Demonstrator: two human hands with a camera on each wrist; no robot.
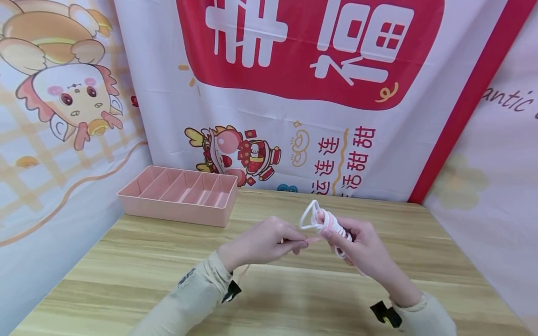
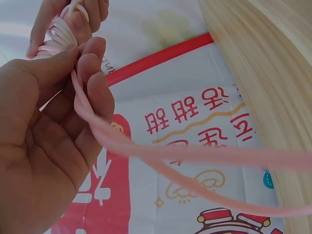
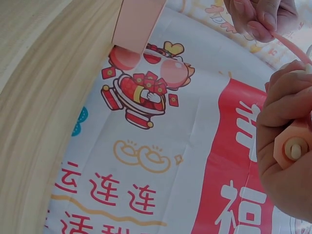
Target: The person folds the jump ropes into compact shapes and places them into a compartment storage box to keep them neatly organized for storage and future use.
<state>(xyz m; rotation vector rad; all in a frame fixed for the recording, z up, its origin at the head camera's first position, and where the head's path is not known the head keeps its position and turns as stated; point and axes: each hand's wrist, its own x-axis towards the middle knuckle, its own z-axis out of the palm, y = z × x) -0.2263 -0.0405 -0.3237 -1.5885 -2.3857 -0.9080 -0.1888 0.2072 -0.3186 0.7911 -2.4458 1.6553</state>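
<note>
My right hand (image 1: 363, 245) grips a bundle of wound white rope (image 1: 332, 226) with pink turns in it. A white loop stands out from the bundle's upper left end. In the right wrist view a peach-coloured, many-sided end piece (image 3: 287, 155) with a pale round peg shows within the right hand (image 3: 285, 112). Left of the bundle, my left hand (image 1: 269, 240) pinches the rope's pink part between thumb and fingers. A short pink stretch spans the two hands. From the left fingers, two pink strands (image 2: 195, 155) trail away in the left wrist view.
A pink tray (image 1: 180, 212) with several compartments stands at the back left of the wooden table (image 1: 294, 298). Behind the table hangs a printed red and white cloth (image 1: 252, 107), with other printed cloths (image 1: 80, 182) at the sides.
</note>
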